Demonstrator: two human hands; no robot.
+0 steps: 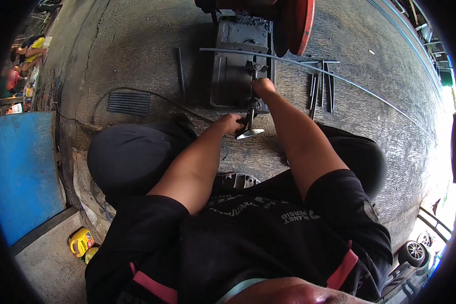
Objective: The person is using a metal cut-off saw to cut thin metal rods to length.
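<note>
Wearer (273, 238) cropped; hands (263, 87) partly hide vise (255, 104).

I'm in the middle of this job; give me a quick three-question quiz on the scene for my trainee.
1. True or false: the long thin rod extends across the metal base in this view.
2. Which is nearer the red-rimmed round part: (a) the left hand or (b) the right hand?
3. Fill in: the row of short dark rods lies to the ____ of the base.

Key: 1. True. 2. b. 3. left.
</note>
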